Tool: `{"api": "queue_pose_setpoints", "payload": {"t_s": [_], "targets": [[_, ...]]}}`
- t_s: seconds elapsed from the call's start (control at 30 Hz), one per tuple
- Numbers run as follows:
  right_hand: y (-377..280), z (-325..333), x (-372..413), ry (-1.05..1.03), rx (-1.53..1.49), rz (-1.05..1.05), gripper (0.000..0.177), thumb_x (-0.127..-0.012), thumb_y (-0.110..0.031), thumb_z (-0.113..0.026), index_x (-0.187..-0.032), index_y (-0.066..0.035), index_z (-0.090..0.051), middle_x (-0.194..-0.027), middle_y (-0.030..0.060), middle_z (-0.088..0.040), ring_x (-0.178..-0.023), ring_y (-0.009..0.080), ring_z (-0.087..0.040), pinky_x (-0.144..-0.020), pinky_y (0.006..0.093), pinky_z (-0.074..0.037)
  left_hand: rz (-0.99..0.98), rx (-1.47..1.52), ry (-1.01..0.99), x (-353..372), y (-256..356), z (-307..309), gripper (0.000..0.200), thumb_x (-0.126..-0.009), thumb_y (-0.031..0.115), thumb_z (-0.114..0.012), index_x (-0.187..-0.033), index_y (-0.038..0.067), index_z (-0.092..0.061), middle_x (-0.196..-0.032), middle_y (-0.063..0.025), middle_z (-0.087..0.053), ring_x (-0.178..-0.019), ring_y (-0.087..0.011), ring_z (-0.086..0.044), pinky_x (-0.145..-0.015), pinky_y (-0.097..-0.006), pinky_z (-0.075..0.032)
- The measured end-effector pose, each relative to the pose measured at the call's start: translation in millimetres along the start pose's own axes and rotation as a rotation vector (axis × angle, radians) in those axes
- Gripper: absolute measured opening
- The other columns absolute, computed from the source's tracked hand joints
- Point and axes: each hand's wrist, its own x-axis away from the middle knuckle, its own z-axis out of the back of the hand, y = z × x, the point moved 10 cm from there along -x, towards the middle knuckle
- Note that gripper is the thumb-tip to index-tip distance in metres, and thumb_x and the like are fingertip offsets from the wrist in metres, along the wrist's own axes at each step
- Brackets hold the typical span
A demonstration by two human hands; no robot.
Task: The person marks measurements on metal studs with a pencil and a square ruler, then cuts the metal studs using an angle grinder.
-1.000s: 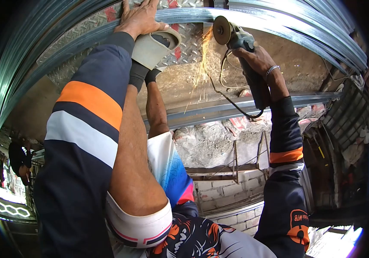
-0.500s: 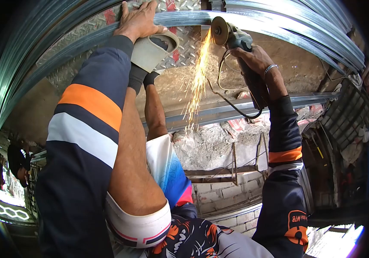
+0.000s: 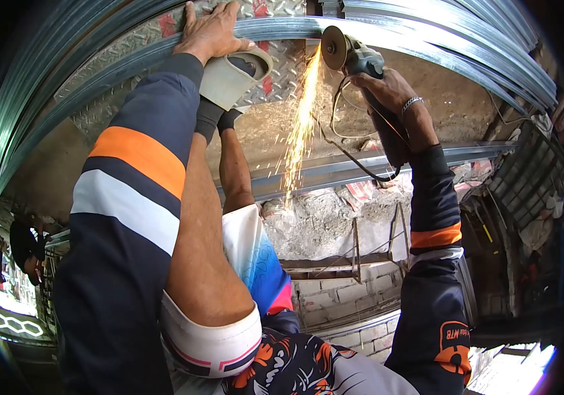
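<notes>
My right hand is closed around the body of an angle grinder. Its cutting disc meets the edge of a long galvanized metal profile. A stream of orange sparks sprays downward in the view from that contact. My left hand lies across the same profile, left of the disc, fingers spread and thumb out to the side. Just below that hand, a foot in a light-coloured slide sandal is beside the profile. The grinder's grip is partly hidden by my right hand.
More long metal profiles are stacked at upper right and curve along the left. A diamond-plate sheet lies beneath. The black power cord loops below the grinder. Metal lengths and a rough concrete ledge are nearer me.
The grinder and its disc have shifted very slightly left, and sparks still stream from the cut. My left hand stays in the same place on the profile.
</notes>
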Motion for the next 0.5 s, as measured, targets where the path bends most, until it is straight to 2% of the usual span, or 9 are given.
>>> {"api": "queue_pose_setpoints", "payload": {"t_s": [0.07,0.13,0.17,0.23,0.5], "targets": [[6,-3,0,-0.033,-0.032,-0.041,0.076,-0.08,-0.068,-0.07,-0.089,0.007,-0.072,-0.08,0.0253,-0.071,-0.076,0.0334,-0.071,-0.071,0.045,-0.055,0.0,-0.003,-0.004,0,-1,-2,0.107,-0.077,0.05,-0.079,-0.156,0.0,-0.028,-0.159,-0.0194,-0.041,-0.146,-0.0317,-0.041,-0.123,-0.0638,-0.005],[-14,2,5,0.005,-0.048,0.187,0.077,-0.079,-0.069,-0.071,-0.09,0.007,-0.073,-0.083,0.0259,-0.072,-0.079,0.033,-0.072,-0.074,0.0453,-0.056,-0.005,0.011,0.036,1,0,2,0.107,-0.076,0.05,-0.079,-0.156,0.0,-0.029,-0.158,-0.0199,-0.041,-0.145,-0.0328,-0.044,-0.123,-0.0641,-0.006],[-16,1,3,0.003,-0.049,0.187,0.077,-0.079,-0.069,-0.071,-0.09,0.007,-0.073,-0.083,0.0259,-0.072,-0.079,0.033,-0.072,-0.074,0.0453,-0.056,-0.004,0.01,0.035,1,0,3,0.107,-0.076,0.05,-0.079,-0.156,0.0,-0.029,-0.158,-0.0199,-0.041,-0.145,-0.0328,-0.044,-0.123,-0.0641,-0.006],[3,5,-2,0.025,0.045,-0.042,0.074,-0.078,-0.066,-0.072,-0.092,0.006,-0.074,-0.087,0.0258,-0.073,-0.081,0.0327,-0.073,-0.076,0.0444,-0.057,0.02,0.002,-0.016,0,-2,0,0.104,-0.076,0.051,-0.079,-0.154,0.001,-0.032,-0.157,-0.0207,-0.043,-0.142,-0.0342,-0.047,-0.123,-0.0644,-0.006],[-10,9,3,-0.007,-0.036,-0.054,0.067,-0.076,-0.06,-0.071,-0.093,0.004,-0.075,-0.088,0.0245,-0.073,-0.082,0.0328,-0.072,-0.076,0.044,-0.055,-0.004,0.027,0.015,4,2,7,0.1,-0.076,0.051,-0.08,-0.15,0.001,-0.036,-0.155,-0.0212,-0.045,-0.139,-0.0356,-0.049,-0.123,-0.0646,-0.007]]}}
